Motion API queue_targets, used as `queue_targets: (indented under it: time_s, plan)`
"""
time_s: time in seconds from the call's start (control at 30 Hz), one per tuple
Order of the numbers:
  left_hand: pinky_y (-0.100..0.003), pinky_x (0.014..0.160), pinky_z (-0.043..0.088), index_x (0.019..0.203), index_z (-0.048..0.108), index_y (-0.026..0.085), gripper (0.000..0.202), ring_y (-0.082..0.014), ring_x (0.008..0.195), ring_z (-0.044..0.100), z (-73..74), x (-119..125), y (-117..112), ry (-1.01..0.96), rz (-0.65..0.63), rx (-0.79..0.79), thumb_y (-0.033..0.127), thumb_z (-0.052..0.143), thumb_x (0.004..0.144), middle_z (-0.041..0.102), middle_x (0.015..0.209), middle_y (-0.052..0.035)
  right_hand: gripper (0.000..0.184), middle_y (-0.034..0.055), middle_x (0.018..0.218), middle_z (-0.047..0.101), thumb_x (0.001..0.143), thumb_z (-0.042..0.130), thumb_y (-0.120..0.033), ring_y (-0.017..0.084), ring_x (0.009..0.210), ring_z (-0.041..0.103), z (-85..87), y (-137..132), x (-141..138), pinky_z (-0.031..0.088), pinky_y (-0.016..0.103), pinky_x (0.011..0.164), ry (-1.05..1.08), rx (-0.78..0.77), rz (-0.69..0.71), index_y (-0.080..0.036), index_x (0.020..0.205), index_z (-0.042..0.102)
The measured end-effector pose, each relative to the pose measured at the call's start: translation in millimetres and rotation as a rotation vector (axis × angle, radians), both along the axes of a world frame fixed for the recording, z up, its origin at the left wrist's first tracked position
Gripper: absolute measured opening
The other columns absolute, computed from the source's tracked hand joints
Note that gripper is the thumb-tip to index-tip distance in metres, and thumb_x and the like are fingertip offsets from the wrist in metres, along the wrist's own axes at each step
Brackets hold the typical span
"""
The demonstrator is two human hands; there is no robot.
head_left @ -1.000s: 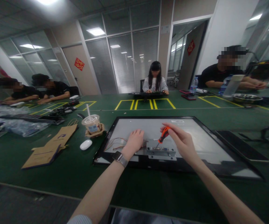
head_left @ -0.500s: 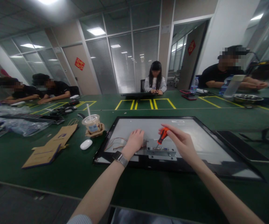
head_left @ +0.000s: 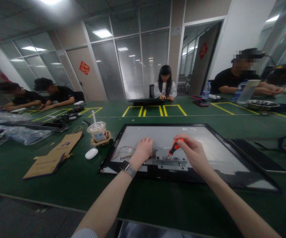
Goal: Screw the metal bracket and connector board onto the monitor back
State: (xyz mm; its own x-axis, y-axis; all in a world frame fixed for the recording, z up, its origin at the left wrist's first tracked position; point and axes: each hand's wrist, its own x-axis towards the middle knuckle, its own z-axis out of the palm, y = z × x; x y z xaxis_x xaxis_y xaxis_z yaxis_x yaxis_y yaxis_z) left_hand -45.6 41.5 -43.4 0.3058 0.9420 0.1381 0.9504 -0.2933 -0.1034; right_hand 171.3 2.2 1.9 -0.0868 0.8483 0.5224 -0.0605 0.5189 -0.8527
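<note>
A large flat display panel [head_left: 162,132] with a black frame lies back side up on the green table. Near its front edge stands a metal bracket box [head_left: 172,165] with connector ports along it. My right hand [head_left: 193,150] is closed around the handle of an orange and black screwdriver [head_left: 174,147]. The screwdriver leans to the right, its tip down at the bracket's port side; the exact contact is too small to tell. My left hand [head_left: 144,148] rests on the panel just left of the bracket, fingers outstretched and slightly bent. Thin cables [head_left: 123,152] run beside it.
Left of the panel are a white mouse [head_left: 91,153], an iced drink cup [head_left: 97,132] and a flattened paper bag [head_left: 56,155]. A dark flat slab [head_left: 257,154] lies to the right. Several people sit around the table; bottles and a metal bowl [head_left: 263,105] stand farther right.
The screwdriver has tipped further to the right, its handle now lower. My right hand has lowered slightly with it, its fingers more curled. My left hand has stayed in place.
</note>
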Motion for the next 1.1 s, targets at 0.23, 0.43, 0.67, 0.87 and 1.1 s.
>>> queue_targets:
  time_s: [0.23,0.43,0.67,0.87,1.1]
  plan:
    - [-0.037,0.1,0.046,0.125,0.051,0.015,0.036,-0.0265,0.12,0.057,2.2,0.0,-1.5,-0.01,-0.005,-0.016,0.008,0.055,0.09,0.058,0.13,-0.0162,0.03,0.0038,0.096,0.075,0.096,0.061,-0.042,0.022,0.095,0.07,-10.0,5.0,0.6,0.056,0.04,0.087,0.083,-0.036,0.083,-0.028,0.121,0.068]
    - [-0.037,0.101,0.045,0.124,0.051,0.015,0.039,-0.0266,0.12,0.057,3.5,0.5,-0.9,0.003,-0.003,-0.032,0.01,0.062,0.088,0.058,0.131,-0.0156,0.021,0.0044,0.09,0.074,0.087,0.071,-0.046,0.023,0.09,0.068,-5.7,4.9,-0.8,0.055,0.039,0.082,0.151,-0.075,0.085,-0.025,0.086,0.075]
    - [-0.037,0.1,0.046,0.124,0.051,0.016,0.036,-0.0263,0.12,0.058,4.1,0.9,-1.8,-0.003,0.007,-0.032,0.009,0.058,0.089,0.058,0.13,-0.0159,0.029,0.004,0.082,0.073,0.078,0.079,-0.048,0.022,0.081,0.068,0.5,5.3,1.2,0.056,0.04,0.079,0.218,-0.215,0.146,-0.025,0.095,0.078]
    - [-0.037,0.1,0.045,0.125,0.051,0.015,0.038,-0.0267,0.121,0.057,4.5,0.1,-2.8,-0.003,-0.005,-0.02,0.01,0.06,0.089,0.058,0.13,-0.0161,0.024,0.0039,0.086,0.075,0.081,0.077,-0.048,0.023,0.088,0.07,-1.1,5.2,-1.4,0.055,0.042,0.086,0.303,-0.2,0.152,-0.027,0.09,0.074]
    - [-0.037,0.101,0.045,0.125,0.052,0.014,0.037,-0.0277,0.122,0.056,4.8,0.6,-2.9,-0.01,-0.005,-0.032,0.011,0.06,0.089,0.058,0.133,-0.0168,0.029,0.0058,0.089,0.078,0.083,0.075,-0.051,0.026,0.093,0.073,-1.5,4.7,-2.8,0.055,0.047,0.094,0.325,-0.251,0.19,-0.025,0.094,0.075]
